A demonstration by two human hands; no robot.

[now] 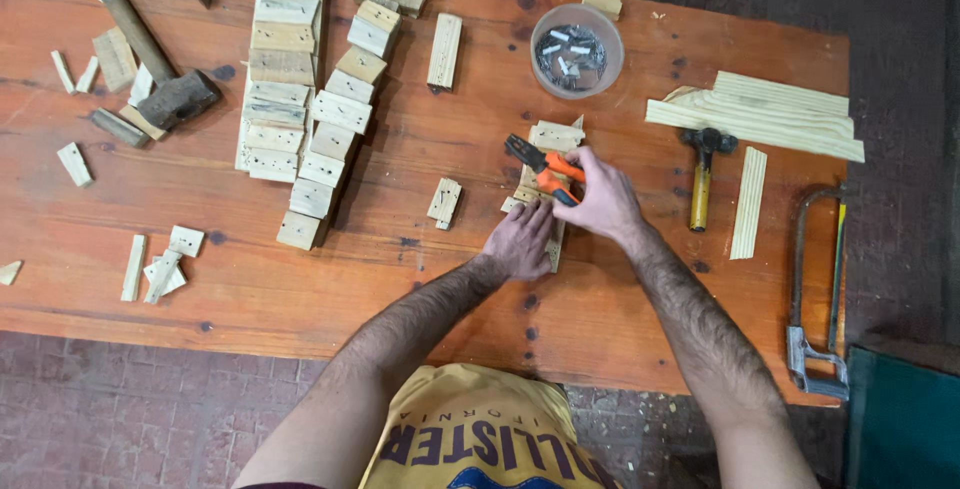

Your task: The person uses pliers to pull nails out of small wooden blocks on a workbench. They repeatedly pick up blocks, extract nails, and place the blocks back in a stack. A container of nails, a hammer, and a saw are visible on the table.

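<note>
Right hand [600, 199] wrapped around orange-handled pliers [540, 164], fingers clamped on the handles, nose pointing up-left over a small stack of wood pieces [553, 139] near the middle of the tabletop [420, 279]. Left hand [520, 241] flat on the near end of the same stack, fingers together, pressing down, holding nothing.

Risks, judged from this pose:
- Pliers nose close to left fingertips; a slip off whatever the nose grips sends steel toward them.
- Stack pinned by palm pressure only, no clamp. A hard pull could lift or twist the pieces, or split thin stock.
- Cannot tell what sits in the pliers nose, or whether it bites anything; too small here. A shallow bite means sudden release and a jerked wrist.
- Loose wood block with nail [444, 201] just left of the left hand, point direction unclear; could snag a sliding hand.
- Clear tub of nails [576, 51] beyond the stack, in line with the pliers; a backward jerk could tip it.
- Small hammer [703, 174] well apart to the right, hacksaw [815, 289] at the right edge of the tabletop with its handle overhanging; an elbow bump could knock it off.
</note>
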